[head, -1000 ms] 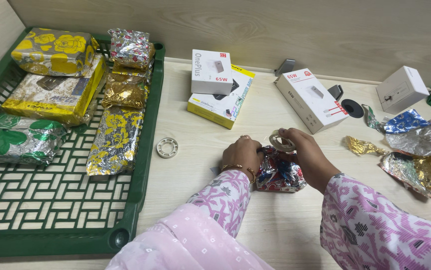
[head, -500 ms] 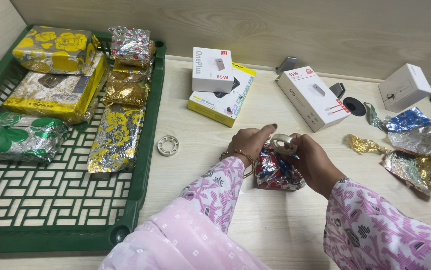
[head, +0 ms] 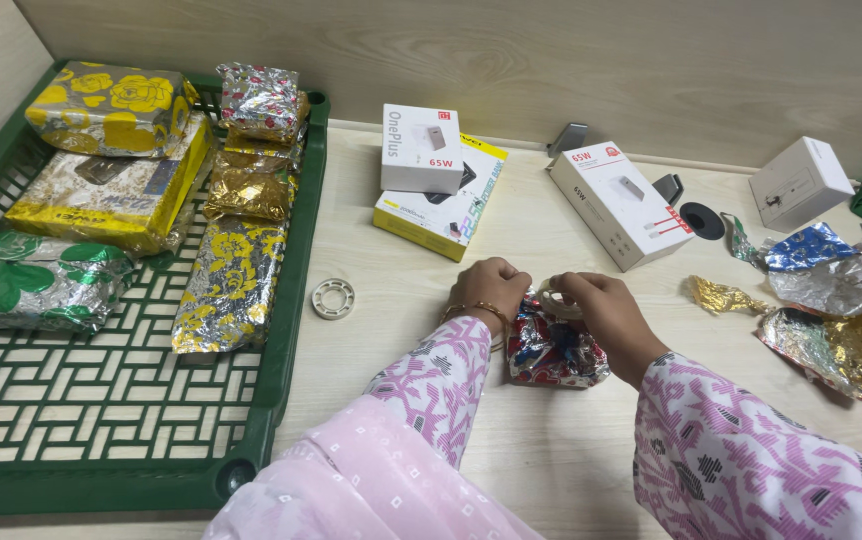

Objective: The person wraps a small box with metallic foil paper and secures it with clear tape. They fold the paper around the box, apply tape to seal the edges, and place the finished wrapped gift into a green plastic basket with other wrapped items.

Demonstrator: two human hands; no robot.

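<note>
Currently the person's left hand point(head: 489, 290) is curled against the left side of the foil-wrapped parcel point(head: 554, 352), pinning it to the table point(head: 391, 330); whether the fingers pinch a foil flap or only press on it cannot be told. The right hand point(head: 596, 308) is closed around a tape roll point(head: 554, 296) held at the parcel's top edge.

Procedure, step in hand (taping the wrap shut), as judged:
- Keep the left hand pressing down w/ folds gathered flat, so foil does not spring open.
- Draw tape off the roll low and close to the foil; avoid lifting the parcel.
- Lay tape across the seam, not along it, then rub it down; crinkled foil grips poorly.

Position: the parcel sits between both hands, touching each, near the table's front edge, approx. centre of view. The tape roll is directly above it, b/w the two sets of fingers.

Surroundings, left to right: green crate point(head: 286, 300) holding wrapped parcels; spare white ring point(head: 333, 298) on the table, well apart from the left hand; white boxes point(head: 619, 203) behind; loose foil scraps point(head: 831, 300) at far right.
</note>
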